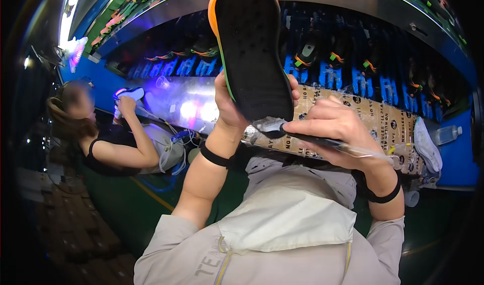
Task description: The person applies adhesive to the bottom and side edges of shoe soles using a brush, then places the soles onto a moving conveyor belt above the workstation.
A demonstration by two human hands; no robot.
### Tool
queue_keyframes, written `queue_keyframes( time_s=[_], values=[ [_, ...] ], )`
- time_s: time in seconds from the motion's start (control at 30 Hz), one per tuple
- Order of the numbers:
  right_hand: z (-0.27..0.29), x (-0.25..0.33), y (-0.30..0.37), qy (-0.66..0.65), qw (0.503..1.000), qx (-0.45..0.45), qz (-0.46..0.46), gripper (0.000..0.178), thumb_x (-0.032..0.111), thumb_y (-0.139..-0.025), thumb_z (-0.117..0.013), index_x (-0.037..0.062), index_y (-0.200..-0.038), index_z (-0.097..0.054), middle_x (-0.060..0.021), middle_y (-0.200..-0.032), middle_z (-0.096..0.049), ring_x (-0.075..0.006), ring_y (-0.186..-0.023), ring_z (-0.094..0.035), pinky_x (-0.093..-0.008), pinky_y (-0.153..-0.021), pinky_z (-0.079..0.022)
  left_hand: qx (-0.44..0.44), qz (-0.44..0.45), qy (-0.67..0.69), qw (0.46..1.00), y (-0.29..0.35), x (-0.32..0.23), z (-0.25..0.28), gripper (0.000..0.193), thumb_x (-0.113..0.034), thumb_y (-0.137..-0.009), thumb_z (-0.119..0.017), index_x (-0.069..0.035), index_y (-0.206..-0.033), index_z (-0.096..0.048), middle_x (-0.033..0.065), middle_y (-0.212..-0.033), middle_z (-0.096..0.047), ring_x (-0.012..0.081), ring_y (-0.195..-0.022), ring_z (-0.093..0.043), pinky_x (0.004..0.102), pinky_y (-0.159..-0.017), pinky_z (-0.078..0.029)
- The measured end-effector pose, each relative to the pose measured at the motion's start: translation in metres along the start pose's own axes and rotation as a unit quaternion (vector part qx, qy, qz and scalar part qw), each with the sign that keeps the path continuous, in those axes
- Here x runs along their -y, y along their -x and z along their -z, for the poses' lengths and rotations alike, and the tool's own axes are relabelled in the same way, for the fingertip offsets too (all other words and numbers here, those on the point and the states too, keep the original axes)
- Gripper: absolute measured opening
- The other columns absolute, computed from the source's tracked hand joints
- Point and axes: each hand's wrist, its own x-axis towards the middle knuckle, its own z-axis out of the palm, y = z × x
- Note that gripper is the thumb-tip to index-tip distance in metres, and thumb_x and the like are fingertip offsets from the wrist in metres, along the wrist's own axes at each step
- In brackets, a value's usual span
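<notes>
Probably, brushing is unfinished: left hand (229, 106) clasps the shoe (252, 58), right hand (340, 126) holds the brush (276, 131) at its near end; coverage is unclear.

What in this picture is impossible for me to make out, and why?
All in the head view:
Far face of the black, orange-edged shoe sole: turned away from the camera.
Its far tip: cut off by the top edge.
Most fingers of the left hand: behind that sole.
Tip of the slim black tool in the right hand: too small and blurred.

One black sole (250, 58), one brush (316, 139)
</notes>
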Motion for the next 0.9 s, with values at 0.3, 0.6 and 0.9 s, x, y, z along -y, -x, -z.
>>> queue_keyframes(
  time_s=[0.3,0.6,0.9],
  values=[
    [0.009,0.001,0.004,0.059,0.997,0.043,-0.011,0.031,0.019,-0.089,-0.086,0.0122,-0.119,-0.081,-0.0043,-0.085,-0.066,-0.0256,-0.082,-0.062,-0.0399,-0.08,-0.045,0.018,0.069,-0.121,0.99,-0.016,-0.023,-0.017,0.096,-0.072,-0.103,-0.038,0.009,-0.153,-0.048,0.0351,-0.13,-0.069,0.0451,-0.111,-0.075,0.054,-0.1,-0.063],
    [0.01,-0.001,0.01,0.132,0.99,0.043,0.008,0.036,0.015,-0.081,-0.09,0.0133,-0.117,-0.083,-0.0014,-0.08,-0.06,-0.025,-0.08,-0.059,-0.0402,-0.076,-0.044,-0.019,0.17,-0.059,0.983,-0.033,-0.017,0.002,0.047,-0.03,-0.114,-0.046,0.005,-0.138,-0.067,0.018,-0.121,-0.078,0.0231,-0.103,-0.079,0.0357,-0.09,-0.065],
    [0.016,0.005,0.012,0.165,0.981,0.097,0.028,0.035,0.013,-0.081,-0.089,0.0122,-0.114,-0.081,-0.0012,-0.082,-0.059,-0.0249,-0.081,-0.057,-0.0402,-0.077,-0.042,-0.046,0.263,-0.184,0.946,-0.039,-0.021,-0.017,0.044,-0.035,-0.114,-0.056,-0.003,-0.142,-0.066,0.0069,-0.12,-0.076,0.0112,-0.097,-0.074,0.0272,-0.086,-0.061]
  ],
)
